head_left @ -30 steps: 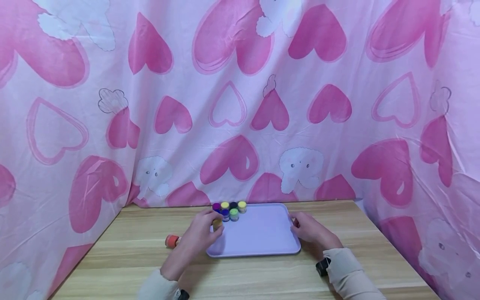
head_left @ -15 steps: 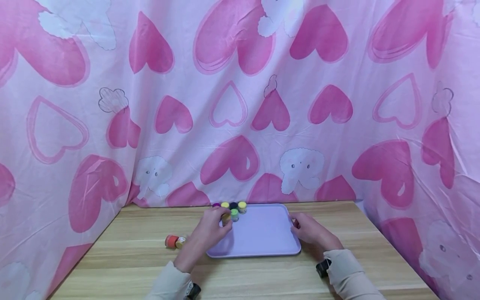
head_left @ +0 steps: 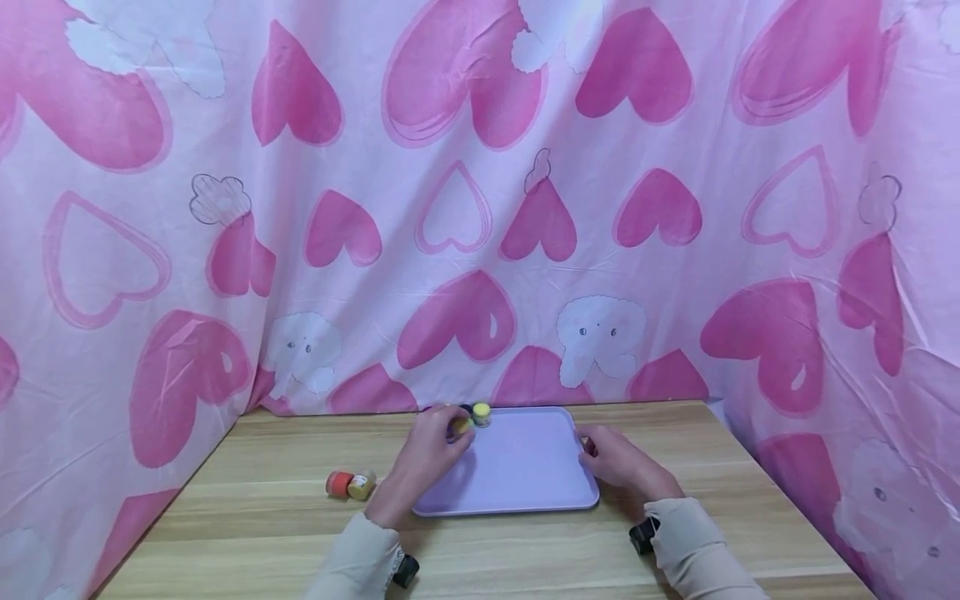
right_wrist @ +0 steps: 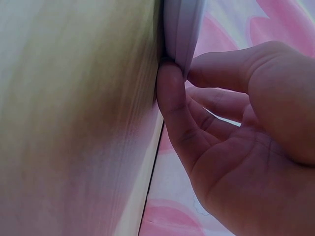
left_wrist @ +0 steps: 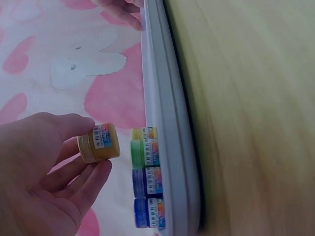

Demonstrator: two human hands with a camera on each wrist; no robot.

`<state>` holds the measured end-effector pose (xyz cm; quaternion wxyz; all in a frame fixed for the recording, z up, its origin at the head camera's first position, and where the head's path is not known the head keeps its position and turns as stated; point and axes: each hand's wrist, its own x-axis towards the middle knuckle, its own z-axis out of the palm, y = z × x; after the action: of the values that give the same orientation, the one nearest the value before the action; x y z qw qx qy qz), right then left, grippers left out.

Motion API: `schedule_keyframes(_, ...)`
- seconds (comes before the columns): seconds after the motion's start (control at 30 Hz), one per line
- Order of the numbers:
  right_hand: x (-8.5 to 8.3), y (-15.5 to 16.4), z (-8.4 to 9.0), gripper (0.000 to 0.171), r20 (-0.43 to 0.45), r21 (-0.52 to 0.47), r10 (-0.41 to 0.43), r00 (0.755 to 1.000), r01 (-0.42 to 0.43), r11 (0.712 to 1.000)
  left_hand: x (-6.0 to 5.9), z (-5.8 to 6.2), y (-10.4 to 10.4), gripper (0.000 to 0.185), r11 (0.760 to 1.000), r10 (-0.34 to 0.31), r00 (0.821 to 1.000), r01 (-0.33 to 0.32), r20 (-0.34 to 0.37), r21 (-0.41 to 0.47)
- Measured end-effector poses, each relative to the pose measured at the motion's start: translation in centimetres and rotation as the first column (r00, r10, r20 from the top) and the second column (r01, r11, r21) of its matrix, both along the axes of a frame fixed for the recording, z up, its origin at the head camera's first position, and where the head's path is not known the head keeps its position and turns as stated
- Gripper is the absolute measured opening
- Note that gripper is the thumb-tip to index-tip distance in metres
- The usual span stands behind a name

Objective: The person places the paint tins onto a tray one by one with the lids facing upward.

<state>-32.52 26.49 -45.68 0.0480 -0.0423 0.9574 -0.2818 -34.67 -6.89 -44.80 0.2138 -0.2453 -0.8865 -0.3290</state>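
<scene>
Left hand [left_wrist: 44,172] fingers pinch an ochre jar [left_wrist: 100,142], jar row [left_wrist: 146,177] at 3 o'clock; right hand [right_wrist: 236,147] grips the tray [right_wrist: 184,29] rim.

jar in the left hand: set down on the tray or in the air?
In the air. The left hand pinches the ochre paint jar tipped sideways, apart from the jar row along the lavender tray rim.

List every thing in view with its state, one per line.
Left hand: pinches the ochre jar.
Ochre jar: capped, held over the tray.
Right hand: grips the tray's right rim.
Tray: flat on the table.
Jars on tray: capped, in rows at the far left corner.
Red jar: on its side on the table.
Yellow jar: lying beside the red jar.
Table: bears the tray.
</scene>
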Motion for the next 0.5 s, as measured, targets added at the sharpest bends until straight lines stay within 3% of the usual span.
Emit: schedule_keyframes(0.5, 0.1, 0.0, 0.1, 0.054, -0.008, -0.006, 0.005, 1.0, -0.005, 1.0, -2.0, -1.3, 1.5, 0.022, 0.985, -0.002, 0.999, 0.009, -0.046, 0.171)
